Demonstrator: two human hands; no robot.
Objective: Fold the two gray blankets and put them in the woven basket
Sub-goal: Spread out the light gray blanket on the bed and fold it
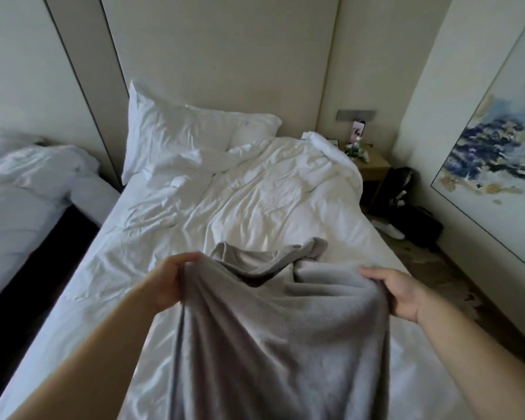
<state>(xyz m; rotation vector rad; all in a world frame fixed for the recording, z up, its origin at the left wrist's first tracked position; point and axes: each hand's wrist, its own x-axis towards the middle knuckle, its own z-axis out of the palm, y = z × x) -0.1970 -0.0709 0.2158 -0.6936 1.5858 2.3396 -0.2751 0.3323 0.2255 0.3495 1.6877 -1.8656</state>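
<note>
A gray blanket [273, 334] hangs bunched between my two hands above the foot of the white bed [164, 225]. My left hand [167, 280] grips its upper left edge. At the upper right edge my right hand [397, 295] holds the cloth, fingers curled into it. A far flap of the blanket droops onto the duvet. Its lower part falls out of view at the bottom. No second gray blanket and no woven basket are in sight.
Crumpled white duvet [285, 183] and a pillow [179, 134] cover the bed. A second bed [22, 189] stands to the left across a dark gap. A nightstand [372, 166], a dark bag [406, 207] and a framed painting [497, 153] are on the right.
</note>
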